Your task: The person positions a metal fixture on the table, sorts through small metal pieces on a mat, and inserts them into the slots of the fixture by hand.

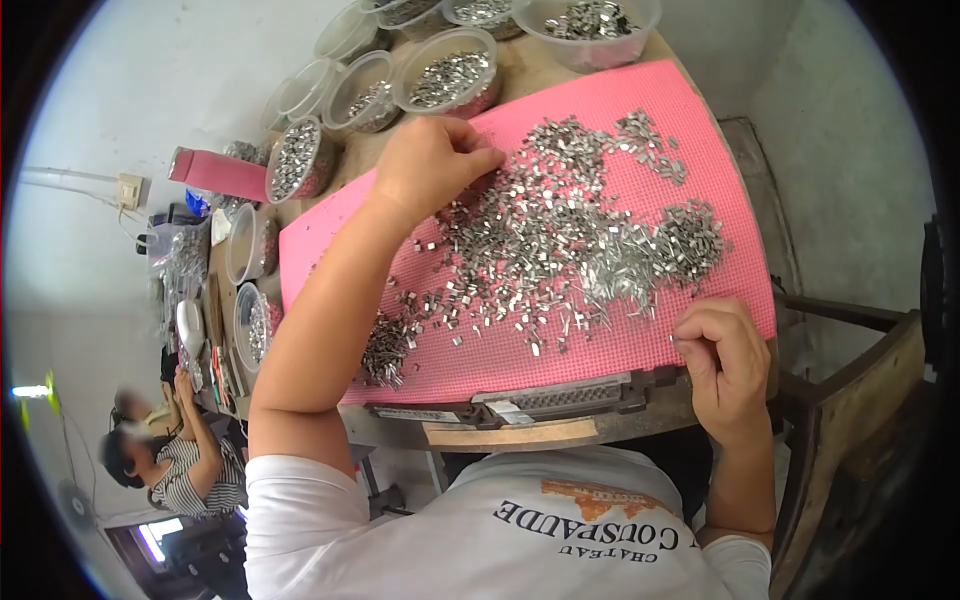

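My left hand (432, 168) reaches over the far left part of a pink textured mat (420, 362). Its thumb and fingers are pinched together at the edge of the spread of small shiny metal pieces (530, 245); what they hold, if anything, is too small to make out. My right hand (728, 362) is at the mat's near right edge, its fingers curled in. A tiny dark piece seems to show at its fingertips, but I cannot tell its kind. Close to this hand lies a denser heap of grey metal pieces (690, 245). Another small heap (385, 352) lies near my left forearm.
Clear plastic tubs of metal pieces, including one tub (447, 75), line the table's far and left edges. A pink cylinder (228, 175) lies among them. A grey slotted strip (560, 398) runs along the near edge. A wooden chair (850, 400) stands right; two people are at far left.
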Tool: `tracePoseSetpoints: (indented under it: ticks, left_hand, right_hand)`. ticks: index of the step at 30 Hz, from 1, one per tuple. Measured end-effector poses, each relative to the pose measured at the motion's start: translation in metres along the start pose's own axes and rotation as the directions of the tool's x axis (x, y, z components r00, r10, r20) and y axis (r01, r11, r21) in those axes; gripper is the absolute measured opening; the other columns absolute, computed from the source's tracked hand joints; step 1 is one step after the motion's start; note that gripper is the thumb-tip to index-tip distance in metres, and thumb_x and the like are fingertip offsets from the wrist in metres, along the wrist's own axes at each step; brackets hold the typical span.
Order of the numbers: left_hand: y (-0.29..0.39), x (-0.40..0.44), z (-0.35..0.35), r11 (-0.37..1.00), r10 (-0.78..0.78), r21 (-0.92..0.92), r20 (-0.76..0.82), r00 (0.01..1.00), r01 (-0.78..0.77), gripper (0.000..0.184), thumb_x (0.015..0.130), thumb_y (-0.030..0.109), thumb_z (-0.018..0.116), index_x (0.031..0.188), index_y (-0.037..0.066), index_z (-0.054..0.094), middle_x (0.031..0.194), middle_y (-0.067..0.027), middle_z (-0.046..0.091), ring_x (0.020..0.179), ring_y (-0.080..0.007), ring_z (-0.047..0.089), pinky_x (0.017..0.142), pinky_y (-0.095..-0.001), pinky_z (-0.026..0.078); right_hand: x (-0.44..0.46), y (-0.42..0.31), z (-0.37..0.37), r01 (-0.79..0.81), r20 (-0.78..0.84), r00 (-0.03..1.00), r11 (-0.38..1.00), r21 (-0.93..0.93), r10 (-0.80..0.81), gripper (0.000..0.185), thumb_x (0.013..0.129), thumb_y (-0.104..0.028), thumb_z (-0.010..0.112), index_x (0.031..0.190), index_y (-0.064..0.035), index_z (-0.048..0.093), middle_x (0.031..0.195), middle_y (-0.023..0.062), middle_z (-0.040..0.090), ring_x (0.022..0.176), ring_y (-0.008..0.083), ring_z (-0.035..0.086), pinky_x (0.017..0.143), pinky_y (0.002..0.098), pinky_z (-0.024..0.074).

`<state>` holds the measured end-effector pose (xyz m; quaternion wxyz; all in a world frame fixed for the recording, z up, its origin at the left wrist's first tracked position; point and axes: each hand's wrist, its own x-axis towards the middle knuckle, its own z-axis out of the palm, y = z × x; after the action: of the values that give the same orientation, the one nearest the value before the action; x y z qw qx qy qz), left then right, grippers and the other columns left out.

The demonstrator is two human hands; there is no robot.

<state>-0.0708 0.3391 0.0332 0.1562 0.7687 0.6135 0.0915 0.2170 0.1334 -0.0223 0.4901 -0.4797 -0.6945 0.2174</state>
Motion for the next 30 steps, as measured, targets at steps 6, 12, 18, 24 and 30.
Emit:
tracePoseSetpoints:
  ticks: [6, 12, 18, 24, 30]
  left_hand:
    - [0.01, 0.002, -0.004, 0.98, -0.063, 0.187, 0.001, 0.998, 0.062, 0.029, 0.079, 0.037, 0.075, 0.093, 0.013, 0.083, 0.084, -0.0125, 0.078, 0.082, -0.0311, 0.076, 0.08, -0.0425, 0.06]
    - [0.023, -0.016, 0.0, 0.962, -0.026, 0.269, -0.06, 0.998, 0.041, 0.021, 0.08, 0.029, 0.073, 0.089, 0.012, 0.082, 0.086, -0.0128, 0.078, 0.083, -0.0325, 0.075, 0.081, -0.0441, 0.059]
    - [0.017, -0.048, 0.002, 0.99, 0.141, 0.001, -0.114, 0.983, -0.141, 0.019, 0.096, 0.017, 0.069, 0.106, 0.001, 0.072, 0.094, -0.0181, 0.075, 0.088, -0.0324, 0.074, 0.081, -0.0398, 0.057]
    - [0.057, -0.158, 0.009, 0.903, 0.334, -0.259, -0.074, 0.94, -0.342, 0.01, 0.094, 0.002, 0.068, 0.104, 0.003, 0.068, 0.099, -0.0154, 0.069, 0.092, -0.0347, 0.069, 0.081, -0.0406, 0.055]
    - [0.07, -0.211, 0.052, 0.836, 0.426, -0.282, -0.208, 0.88, -0.471, 0.017, 0.084, 0.003, 0.077, 0.098, 0.008, 0.071, 0.101, -0.0061, 0.07, 0.087, -0.0257, 0.067, 0.076, -0.0365, 0.048]
  right_hand:
    - [0.0, 0.002, 0.001, 0.009, -0.007, 1.0, 1.0, -0.004, -0.009, 0.014, 0.088, 0.005, 0.07, 0.098, -0.0024, 0.065, 0.094, 0.0123, 0.067, 0.085, 0.0318, 0.066, 0.074, 0.0403, 0.0524]
    - [0.0, 0.004, 0.004, 0.017, -0.021, 1.0, 0.997, 0.074, -0.015, 0.011, 0.091, 0.003, 0.066, 0.101, -0.001, 0.063, 0.095, 0.0127, 0.066, 0.085, 0.0322, 0.066, 0.076, 0.0405, 0.0529]
    - [-0.002, 0.003, 0.005, -0.011, -0.022, 1.0, 0.994, 0.106, 0.013, 0.009, 0.093, 0.003, 0.063, 0.101, -0.0005, 0.062, 0.098, 0.0132, 0.065, 0.087, 0.0314, 0.065, 0.076, 0.04, 0.0532]
    - [-0.018, -0.023, 0.01, 0.071, 0.045, 0.996, 0.995, 0.068, -0.074, 0.019, 0.087, 0.003, 0.069, 0.102, -0.0046, 0.063, 0.101, 0.0107, 0.066, 0.091, 0.0315, 0.063, 0.084, 0.0418, 0.0487]
    - [-0.029, -0.034, 0.026, 0.175, 0.125, 0.979, 0.976, -0.133, -0.159, 0.027, 0.079, 0.002, 0.076, 0.101, -0.0076, 0.065, 0.105, 0.0053, 0.066, 0.096, 0.0262, 0.063, 0.089, 0.0407, 0.0439]
